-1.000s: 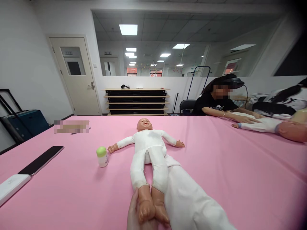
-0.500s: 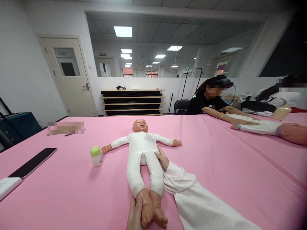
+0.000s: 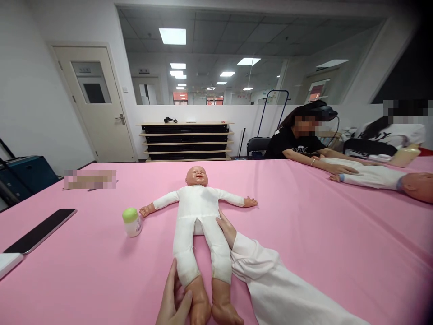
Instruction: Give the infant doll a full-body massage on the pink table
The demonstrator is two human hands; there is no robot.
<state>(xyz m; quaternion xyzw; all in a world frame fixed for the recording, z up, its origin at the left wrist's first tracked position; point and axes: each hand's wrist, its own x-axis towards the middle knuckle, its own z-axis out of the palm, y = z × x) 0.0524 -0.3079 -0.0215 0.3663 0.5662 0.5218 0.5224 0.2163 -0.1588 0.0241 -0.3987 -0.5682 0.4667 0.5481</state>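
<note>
A baby doll with a white cloth body lies face up, its feet toward me and its arms spread. My left hand is around the outer side of the lower leg on the left, with the thumb over the ankle and the fingers along the shin. At the hip and upper thigh on the right, my right hand grips the doll's side; some of its fingers are hidden. A loose white sleeve covers that arm. Left of the doll stands a small jar with a green lid, near the doll's hand.
On the pink-covered table, a phone and a white object lie at left. At right, another person handles a second doll. A yellowish bottle stands beyond it.
My left hand has shifted left and up along the doll's leg, its fingers now spread wider. The doll's legs have moved apart. My right hand stays at the hip.
</note>
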